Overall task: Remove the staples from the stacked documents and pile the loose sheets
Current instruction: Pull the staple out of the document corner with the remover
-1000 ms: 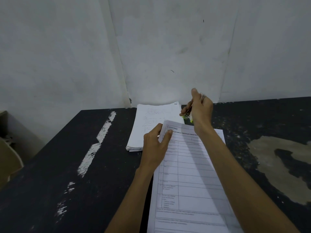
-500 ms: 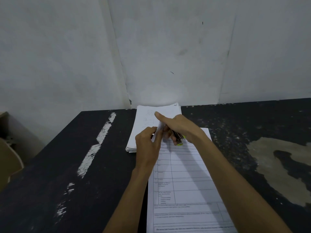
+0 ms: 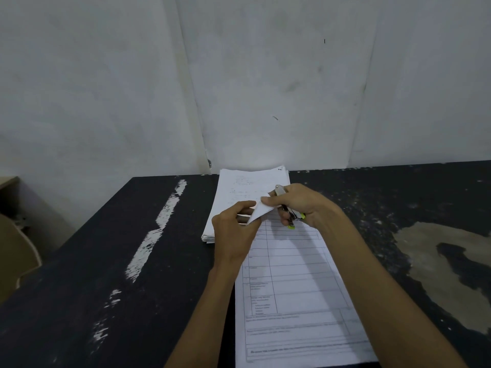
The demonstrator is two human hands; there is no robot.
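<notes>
From the head camera I see my left hand (image 3: 233, 229) pinching the folded-up top left corner of the stapled document (image 3: 300, 288), a printed form lying lengthwise on the dark table (image 3: 106, 261) in front of me. My right hand (image 3: 300, 205) meets it at that corner, thumb and forefinger on the paper, the other fingers curled round a staple remover (image 3: 291, 217) with green tips. Just behind the hands, touching the form's far edge, sits the pile of loose sheets (image 3: 239, 192), close to the white wall (image 3: 265, 75).
</notes>
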